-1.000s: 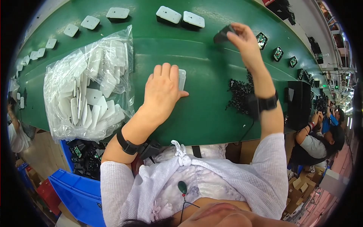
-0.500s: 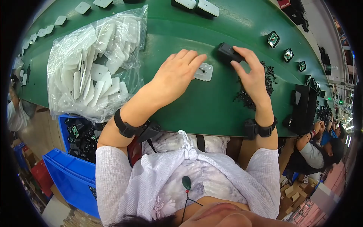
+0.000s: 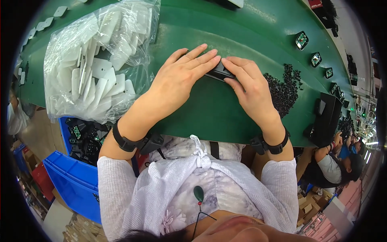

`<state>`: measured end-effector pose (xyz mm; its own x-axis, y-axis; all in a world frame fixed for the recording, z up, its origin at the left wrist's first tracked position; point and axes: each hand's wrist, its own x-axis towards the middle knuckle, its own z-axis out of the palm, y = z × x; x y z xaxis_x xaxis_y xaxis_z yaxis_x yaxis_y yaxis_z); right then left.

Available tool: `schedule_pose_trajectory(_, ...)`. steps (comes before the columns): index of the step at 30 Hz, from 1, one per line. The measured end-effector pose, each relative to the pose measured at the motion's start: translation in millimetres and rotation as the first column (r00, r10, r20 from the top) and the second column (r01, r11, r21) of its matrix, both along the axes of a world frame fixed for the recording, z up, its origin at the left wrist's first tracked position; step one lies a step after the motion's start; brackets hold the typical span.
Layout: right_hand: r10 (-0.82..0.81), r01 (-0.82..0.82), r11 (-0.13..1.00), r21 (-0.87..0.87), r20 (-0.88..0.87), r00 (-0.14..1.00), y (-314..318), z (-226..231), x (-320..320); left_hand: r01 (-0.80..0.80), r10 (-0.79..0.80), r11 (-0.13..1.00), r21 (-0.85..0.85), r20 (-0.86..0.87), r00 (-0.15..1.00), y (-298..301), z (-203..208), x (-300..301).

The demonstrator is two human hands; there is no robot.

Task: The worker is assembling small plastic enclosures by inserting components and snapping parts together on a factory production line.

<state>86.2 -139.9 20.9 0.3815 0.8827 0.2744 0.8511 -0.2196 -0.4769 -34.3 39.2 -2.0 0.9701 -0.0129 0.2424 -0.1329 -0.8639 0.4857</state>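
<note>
A black plastic housing (image 3: 221,72) lies low over the green table between my two hands. My left hand (image 3: 179,76) grips its left end, fingers stretched along the far side and the thumb hidden. My right hand (image 3: 249,82) closes on its right end, the index finger on top and the thumb on the near edge. The small translucent white plate is out of sight, and I cannot tell whether it lies under the housing. Beyond my right hand is a pile of small black parts (image 3: 284,90).
A clear plastic bag (image 3: 100,76) of white plates rests left on the green table (image 3: 201,117). Blue bins (image 3: 74,185) stand below it. Housings with circuit boards (image 3: 301,40) line the far right, near a black box (image 3: 327,119). Another person (image 3: 336,161) sits at right.
My right hand has brought the black housing left and down to where the white plate was. My left hand now meets it there, and the plate has gone from view.
</note>
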Motion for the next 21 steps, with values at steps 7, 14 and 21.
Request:
schedule_pose_trajectory(7, -0.009, 0.008, 1.0, 0.012, 0.037, 0.999, -3, -11, -1, -0.028, 0.029, 0.997, 0.072, -0.019, 0.999, -8, -2, -2)
schedule_pose_trajectory(14, 0.009, -0.004, 0.999, 0.035, -0.169, 0.986, -2, -11, 21, -0.062, 0.048, 0.99, 0.125, 0.107, 0.993, -13, -13, 5)
schedule_pose_trajectory(21, 0.084, 0.21, 0.952, 0.224, -0.847, 0.524, 1, -2, 13, -0.267, 0.197, 0.74, -0.618, -0.18, 0.964, -19, -3, 18)
